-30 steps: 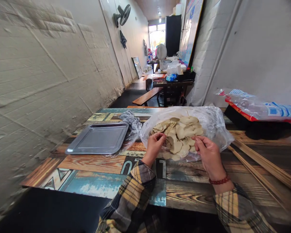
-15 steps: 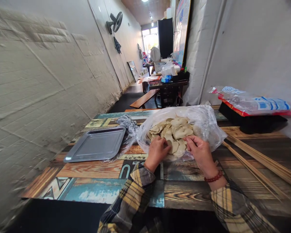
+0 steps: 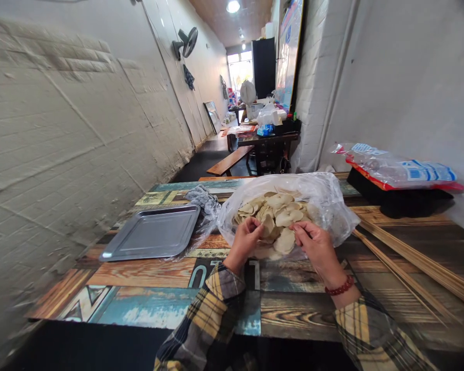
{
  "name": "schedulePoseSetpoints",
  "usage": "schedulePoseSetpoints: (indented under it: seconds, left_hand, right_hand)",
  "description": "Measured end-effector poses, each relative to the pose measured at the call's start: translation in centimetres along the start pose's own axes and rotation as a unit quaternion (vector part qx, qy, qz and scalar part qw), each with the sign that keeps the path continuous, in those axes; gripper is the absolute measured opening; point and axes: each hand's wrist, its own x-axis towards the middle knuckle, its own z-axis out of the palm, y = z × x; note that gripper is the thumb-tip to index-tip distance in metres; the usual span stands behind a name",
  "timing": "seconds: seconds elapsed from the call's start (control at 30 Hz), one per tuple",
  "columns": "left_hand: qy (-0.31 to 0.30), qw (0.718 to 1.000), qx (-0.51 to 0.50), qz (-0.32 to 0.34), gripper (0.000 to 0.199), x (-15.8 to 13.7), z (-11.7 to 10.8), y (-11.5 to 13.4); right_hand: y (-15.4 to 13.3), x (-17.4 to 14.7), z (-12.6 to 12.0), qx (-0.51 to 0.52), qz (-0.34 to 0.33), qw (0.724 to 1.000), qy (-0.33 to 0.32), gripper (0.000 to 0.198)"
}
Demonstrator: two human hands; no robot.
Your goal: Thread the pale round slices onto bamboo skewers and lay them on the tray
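A clear plastic bag [image 3: 234, 198] lies open on the patterned table, full of thin, pale beige round slices [image 3: 288, 214] that look like a sliced food. My left hand [image 3: 244, 243] is at the bag's near left side, thumb and fingers pinched on one slice [image 3: 268, 225]. Opposite it, my right hand [image 3: 317, 250] is closed in a pinch over the slices at the right. Whatever sits between its fingertips is too small to make out. Thin bamboo skewers [image 3: 413, 257] lie on the table to the right of my right hand.
On the left lies a grey metal tray [image 3: 150, 234], beside a crumpled grey cloth [image 3: 203, 198]. A black container [image 3: 402, 193] with red-and-clear packaging [image 3: 406, 167] on top stands at the back right. Behind are a wooden bench [image 3: 230, 161] and another cluttered table [image 3: 268, 138].
Both hands stay over the bag. My left hand has lifted a slice slightly up from the pile, and my right hand has shifted a little left and down. The view has tilted slightly.
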Motion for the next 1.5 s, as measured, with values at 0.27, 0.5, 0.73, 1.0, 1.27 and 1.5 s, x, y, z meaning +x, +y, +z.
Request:
schedulePoseSetpoints:
  seconds: [0.27,0.5,0.73,1.0,1.27,1.5]
  left_hand:
    - [0.06,0.973,-0.208,-0.081,0.064,0.1,-1.7,1.5]
    - [0.106,0.971,-0.209,-0.053,0.051,0.8,-2.7,0.7]
    - [0.14,0.976,-0.165,-0.012,0.037,0.7,-3.4,1.2]
    - [0.169,0.973,-0.154,-0.016,0.03,0.8,-3.5,1.5]
    - [0.173,0.972,-0.156,0.002,0.03,0.8,-3.6,1.5]
    - [0.183,0.972,-0.148,0.003,0.029,0.7,-3.5,1.8]
  right_hand:
    - [-0.7,-0.6,0.1,0.014,0.021,0.995,-0.097,0.042]
    - [-0.8,-0.9,0.2,-0.024,0.029,0.986,-0.163,0.045]
    - [-0.4,-1.2,0.0,-0.054,0.044,0.976,-0.208,0.039]
    - [-0.7,-1.4,-0.5,-0.102,0.016,0.967,-0.234,0.036]
    - [-1.1,-1.4,-0.4,-0.137,0.012,0.964,-0.227,0.038]
    - [-1.2,-1.4,-0.3,-0.129,0.009,0.966,-0.223,0.038]
